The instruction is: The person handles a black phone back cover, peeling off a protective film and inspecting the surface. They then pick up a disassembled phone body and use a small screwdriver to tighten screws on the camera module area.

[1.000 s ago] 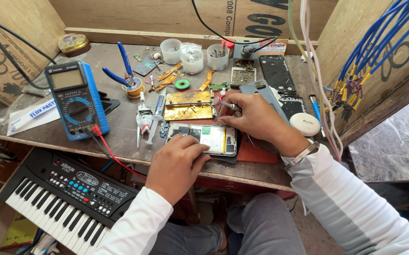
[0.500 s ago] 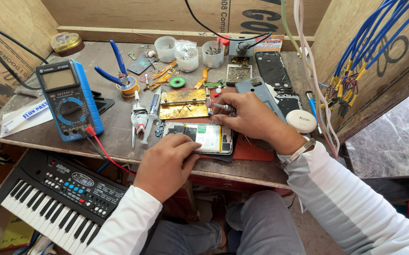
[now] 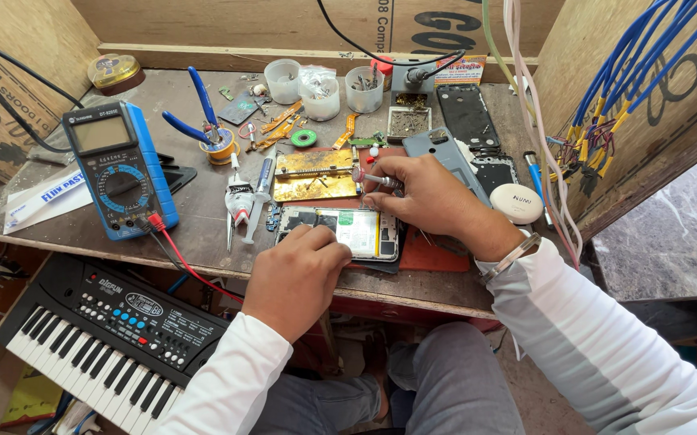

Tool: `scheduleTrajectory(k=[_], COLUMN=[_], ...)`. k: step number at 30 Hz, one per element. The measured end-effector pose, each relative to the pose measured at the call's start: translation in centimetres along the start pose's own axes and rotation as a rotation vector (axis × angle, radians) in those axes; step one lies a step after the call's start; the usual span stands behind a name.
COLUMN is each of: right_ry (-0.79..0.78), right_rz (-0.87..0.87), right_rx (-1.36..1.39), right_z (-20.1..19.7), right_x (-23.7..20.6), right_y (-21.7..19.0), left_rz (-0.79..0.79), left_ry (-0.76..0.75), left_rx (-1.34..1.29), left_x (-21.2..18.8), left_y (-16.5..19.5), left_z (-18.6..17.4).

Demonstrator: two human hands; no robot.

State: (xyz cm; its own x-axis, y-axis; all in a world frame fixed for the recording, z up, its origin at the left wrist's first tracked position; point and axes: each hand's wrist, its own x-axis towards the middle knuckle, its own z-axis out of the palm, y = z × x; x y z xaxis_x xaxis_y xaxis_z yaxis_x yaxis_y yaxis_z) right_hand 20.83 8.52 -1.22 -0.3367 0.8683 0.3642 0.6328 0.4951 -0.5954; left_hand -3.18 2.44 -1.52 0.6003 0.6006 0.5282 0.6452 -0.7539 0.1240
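Two hands are at work on our bench, and we take the scene from the left. On the floor below the bench edge sits one small keyboard [image 3: 99,338]. On the bench stands one blue meter [image 3: 120,167] with a red lead trailing toward us. Beside it are one pair of blue-handled pliers [image 3: 195,113] resting in a solder reel, then tweezers and a small tool [image 3: 244,201] lying together.

Our left hand [image 3: 296,274] rests on the near left end of the opened phone [image 3: 340,229], fingers curled and pressing it flat to the bench. The phone lies face down, back off, at the front middle of the bench. Our right hand [image 3: 421,193] hovers over its far right corner, fingers pinched tight around a small screwdriver [image 3: 376,179]. Just behind lies one gold metal plate [image 3: 316,173]. Along the back we count three clear cups [image 3: 320,84] of small parts. To the right are one grey phone back [image 3: 445,149], one dark phone frame [image 3: 465,113] and one white round case [image 3: 516,201].

We judge that the screwdriver tip could slip and scratch the board, should the left hand ease its hold. A loosened screw could also roll off among the clutter.
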Motion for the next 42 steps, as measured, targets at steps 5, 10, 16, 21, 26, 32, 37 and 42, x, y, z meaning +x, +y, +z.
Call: scheduleTrajectory(k=[5, 10, 16, 21, 26, 32, 37, 42], right_ry=[-0.008, -0.018, -0.023, -0.025, -0.055, -0.054, -0.045, -0.05], right_rz=[0.027, 0.02, 0.035, 0.061, 0.062, 0.078, 0.048, 0.043], right_rx=[0.0, 0.01, 0.022, -0.004, -0.001, 0.001, -0.001, -0.002], right_z=[0.0, -0.1, 0.0, 0.0, -0.3, -0.2, -0.2, -0.2], right_x=[0.0, 0.0, 0.0, 0.0, 0.0, 0.0, 0.0, 0.1], right_y=[0.0, 0.1, 0.2, 0.1, 0.0, 0.0, 0.1, 0.1], left_rz=[-0.006, 0.029, -0.008, -0.038, -0.071, -0.159, -0.317, -0.447], left_ry=[-0.007, -0.063, -0.063, -0.031, 0.001, 0.025, 0.029, 0.1], left_rx=[0.022, 0.154, 0.073, 0.02, -0.027, -0.127, -0.277, -0.52], left_x=[0.2, 0.2, 0.0, -0.1, -0.1, -0.4, -0.6, -0.6], left_y=[0.1, 0.4, 0.2, 0.1, 0.1, -0.1, -0.9, -1.5], left_z=[0.4, 1.1, 1.0, 0.8, 0.7, 0.4, 0.4, 0.4])
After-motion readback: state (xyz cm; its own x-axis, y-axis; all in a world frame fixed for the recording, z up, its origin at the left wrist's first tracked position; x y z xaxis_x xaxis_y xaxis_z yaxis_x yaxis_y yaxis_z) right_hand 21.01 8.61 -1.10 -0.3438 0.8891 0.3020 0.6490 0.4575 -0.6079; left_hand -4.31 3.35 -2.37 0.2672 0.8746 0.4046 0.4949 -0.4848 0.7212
